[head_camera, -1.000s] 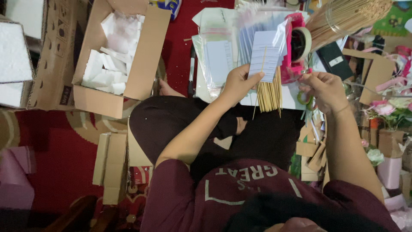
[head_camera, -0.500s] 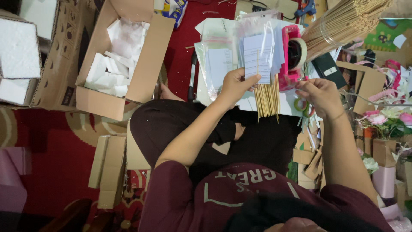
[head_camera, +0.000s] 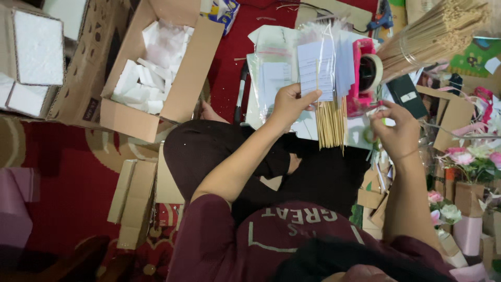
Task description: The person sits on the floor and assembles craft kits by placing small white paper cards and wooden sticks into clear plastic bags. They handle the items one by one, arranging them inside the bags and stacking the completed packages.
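— What is your left hand (head_camera: 288, 107) doing?

— Your left hand is closed around a bunch of thin wooden sticks (head_camera: 332, 122) with white paper tags (head_camera: 319, 70) at their upper ends. You hold it above your lap, the stick ends hanging down below your fingers.

— And your right hand (head_camera: 397, 133)?

— It sits just to the right of the bunch, fingers curled and pinched together near the pink tape dispenser (head_camera: 365, 78). You seem to pinch something small, but I cannot tell what, or whether it is tape.

— What lies around you?

— A large sheaf of bare sticks (head_camera: 433, 36) lies at the upper right. Clear plastic sleeves with papers (head_camera: 274, 73) lie on the red cloth behind the bunch. An open cardboard box (head_camera: 182, 89) with white foam pieces (head_camera: 143, 83) stands to your left. Artificial pink flowers (head_camera: 469, 156) stand at the right edge.
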